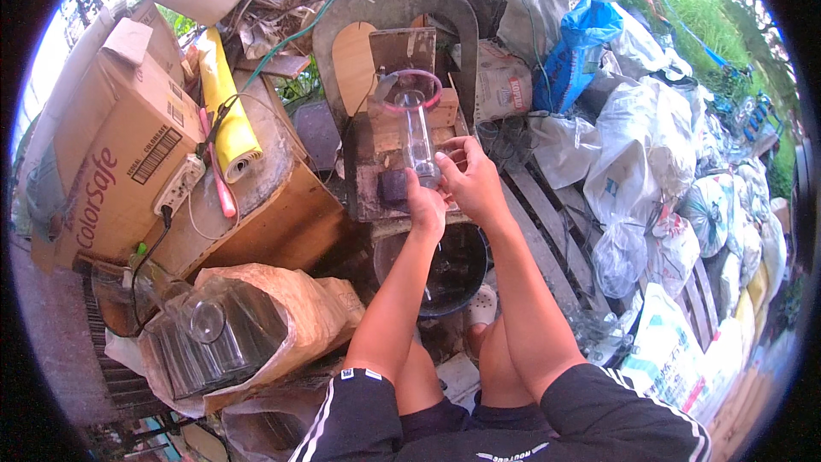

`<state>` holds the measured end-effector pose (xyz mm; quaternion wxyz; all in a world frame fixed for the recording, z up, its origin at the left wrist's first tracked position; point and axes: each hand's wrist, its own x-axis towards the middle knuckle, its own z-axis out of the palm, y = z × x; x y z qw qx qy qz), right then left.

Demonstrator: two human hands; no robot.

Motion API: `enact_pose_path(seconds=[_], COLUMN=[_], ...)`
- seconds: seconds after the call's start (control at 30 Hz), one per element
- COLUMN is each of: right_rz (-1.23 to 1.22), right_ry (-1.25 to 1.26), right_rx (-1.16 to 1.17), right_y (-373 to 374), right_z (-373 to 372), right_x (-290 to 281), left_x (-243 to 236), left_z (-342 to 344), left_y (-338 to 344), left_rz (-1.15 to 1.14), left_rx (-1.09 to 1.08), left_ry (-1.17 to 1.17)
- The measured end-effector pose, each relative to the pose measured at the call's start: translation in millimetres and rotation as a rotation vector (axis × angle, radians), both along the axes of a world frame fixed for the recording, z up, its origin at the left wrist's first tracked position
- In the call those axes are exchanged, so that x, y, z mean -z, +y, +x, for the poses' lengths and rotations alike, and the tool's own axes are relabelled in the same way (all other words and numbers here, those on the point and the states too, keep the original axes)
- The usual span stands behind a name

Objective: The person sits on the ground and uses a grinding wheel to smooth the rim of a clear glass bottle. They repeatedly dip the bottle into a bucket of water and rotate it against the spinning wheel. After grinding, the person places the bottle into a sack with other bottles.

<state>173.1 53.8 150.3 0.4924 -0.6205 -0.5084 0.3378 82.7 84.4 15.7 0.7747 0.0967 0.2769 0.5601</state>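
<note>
A clear, narrow bottle-like cylinder (pixel 416 139) lies in front of me, pointing away over a worn wooden stand. Its near end is between my hands. My left hand (pixel 426 208) is closed around that end from the left, thumb on top. From the right, my right hand (pixel 472 175) pinches the same end with thumb and fingers, some of which are hidden. A pink ring (pixel 439 85) stands at the cylinder's far end; I cannot tell whether they touch. Beside my left thumb sits a small dark block (pixel 393 187).
Behind the stand rises a grey chair back (pixel 327 13). A dark basin (pixel 475 269) sits below my forearms. At left are a cardboard box (pixel 128 141), a power strip (pixel 181 183), a yellow roll (pixel 229 111) and a paper sack (pixel 325 308) of clear containers. White sacks (pixel 637 154) pile up at right.
</note>
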Motion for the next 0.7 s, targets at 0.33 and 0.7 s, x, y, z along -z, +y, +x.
enact_pose_path(seconds=[0.33, 0.7], right_rz=[0.029, 0.017], right_ry=[-0.018, -0.045], right_rx=[-0.017, -0.013], right_y=[-0.4, 0.9], right_z=[-1.3, -1.1], right_x=[0.7, 1.4], left_x=[-3.8, 5.5], left_z=[8.4, 7.3], left_y=[1.0, 8.7], left_rz=[-0.025, 0.109], left_rx=[-0.094, -0.207], left_ry=[0.632, 0.42])
